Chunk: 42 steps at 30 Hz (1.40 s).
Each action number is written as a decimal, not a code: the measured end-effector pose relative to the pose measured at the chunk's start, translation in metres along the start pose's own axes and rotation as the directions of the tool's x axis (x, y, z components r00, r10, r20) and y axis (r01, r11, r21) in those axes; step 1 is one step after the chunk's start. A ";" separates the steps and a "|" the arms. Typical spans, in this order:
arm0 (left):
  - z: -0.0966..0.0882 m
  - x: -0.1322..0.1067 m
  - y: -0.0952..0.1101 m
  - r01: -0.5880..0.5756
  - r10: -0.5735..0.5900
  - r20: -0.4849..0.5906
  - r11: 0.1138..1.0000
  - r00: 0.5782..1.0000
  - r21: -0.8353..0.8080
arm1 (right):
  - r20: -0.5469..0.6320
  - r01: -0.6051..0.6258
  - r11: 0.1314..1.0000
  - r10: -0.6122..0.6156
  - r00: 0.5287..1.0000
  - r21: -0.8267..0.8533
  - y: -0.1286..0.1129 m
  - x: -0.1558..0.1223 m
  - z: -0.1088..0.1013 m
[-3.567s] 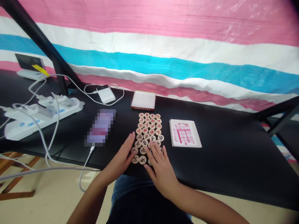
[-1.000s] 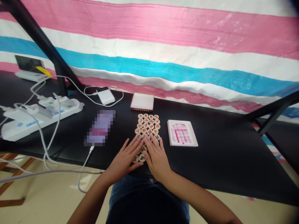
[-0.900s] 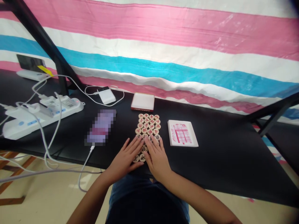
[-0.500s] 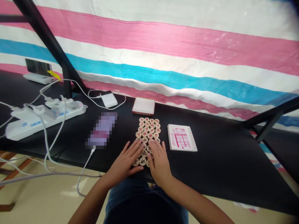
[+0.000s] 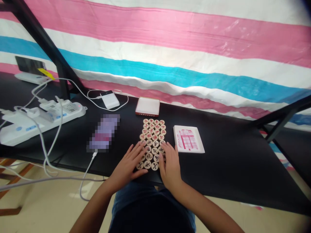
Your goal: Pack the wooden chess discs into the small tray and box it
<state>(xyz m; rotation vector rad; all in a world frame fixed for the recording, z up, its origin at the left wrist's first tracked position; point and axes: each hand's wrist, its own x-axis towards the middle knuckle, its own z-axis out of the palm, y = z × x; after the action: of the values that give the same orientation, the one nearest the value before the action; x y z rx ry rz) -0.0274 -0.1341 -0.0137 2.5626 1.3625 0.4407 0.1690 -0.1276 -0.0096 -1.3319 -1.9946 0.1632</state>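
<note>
Round wooden Chinese chess pieces (image 5: 149, 136) lie in close rows on the black table, forming a long block. The far rows carry red characters, the near rows black ones. My left hand (image 5: 131, 161) rests flat along the block's near left side, fingers stretched out over the edge pieces. On the near right side my right hand (image 5: 170, 163) lies with its fingers extended, covering some pieces there. Beyond the block is a box half (image 5: 147, 105) with a white inside and a red side. A shallow white tray (image 5: 202, 142) with pink line marks lies to the right.
A blurred-out phone (image 5: 104, 132) on a charging cable lies to the left. Farther left, a white power strip (image 5: 39, 121) is crowded with plugs and cords. A power bank (image 5: 110, 101) sits at the back. Black frame legs and a striped sheet (image 5: 170, 48) border the table.
My right hand has shifted right, uncovering more black-lettered pieces in the middle. My left hand stays at the left edge. The whole view has tilted slightly.
</note>
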 end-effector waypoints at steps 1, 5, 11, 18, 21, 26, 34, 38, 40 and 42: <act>-0.001 0.000 0.000 0.017 -0.017 -0.009 1.000 1.000 -0.024 | -0.004 -0.001 1.000 0.001 1.000 0.002 0.000 0.000 0.000; -0.004 -0.002 0.002 0.044 -0.046 -0.020 0.995 0.999 -0.091 | 0.048 0.017 1.000 -0.018 0.999 0.020 0.001 0.000 0.001; -0.007 -0.001 0.003 0.009 -0.006 0.030 0.995 1.000 -0.095 | 0.102 0.030 0.999 -0.033 0.994 0.033 -0.001 0.001 -0.002; -0.007 0.000 0.003 -0.007 0.011 0.049 0.997 0.999 -0.080 | 0.122 0.151 0.980 -0.167 0.978 0.127 -0.006 -0.005 -0.004; -0.006 0.001 0.002 -0.022 0.026 0.054 0.997 0.998 -0.077 | 0.131 0.127 0.985 -0.142 0.981 0.115 -0.005 -0.004 -0.004; -0.007 0.000 0.003 -0.022 0.027 0.045 0.993 0.999 -0.116 | 0.087 0.107 0.988 -0.117 0.989 0.114 -0.004 -0.003 -0.007; -0.008 -0.008 0.007 0.166 -0.208 -0.077 0.915 0.975 -0.367 | 0.036 0.004 0.994 -0.008 0.999 0.109 0.002 -0.005 -0.011; -0.012 -0.011 0.008 0.142 -0.210 -0.118 0.894 0.970 -0.424 | 0.050 0.006 0.997 -0.010 0.999 0.077 0.000 -0.008 -0.014; -0.013 -0.012 0.007 0.110 -0.182 -0.132 0.897 0.974 -0.428 | 0.101 0.046 0.997 -0.051 0.994 0.054 -0.005 -0.012 -0.017; -0.014 -0.012 0.007 0.085 -0.152 -0.134 0.908 0.979 -0.411 | 0.195 0.103 0.994 -0.106 0.975 0.023 -0.012 -0.018 -0.020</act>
<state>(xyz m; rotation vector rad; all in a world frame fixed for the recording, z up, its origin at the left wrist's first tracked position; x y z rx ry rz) -0.0332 -0.1473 -0.0003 2.1332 1.3058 0.8308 0.1765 -0.1533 0.0021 -1.2392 -2.2193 0.2669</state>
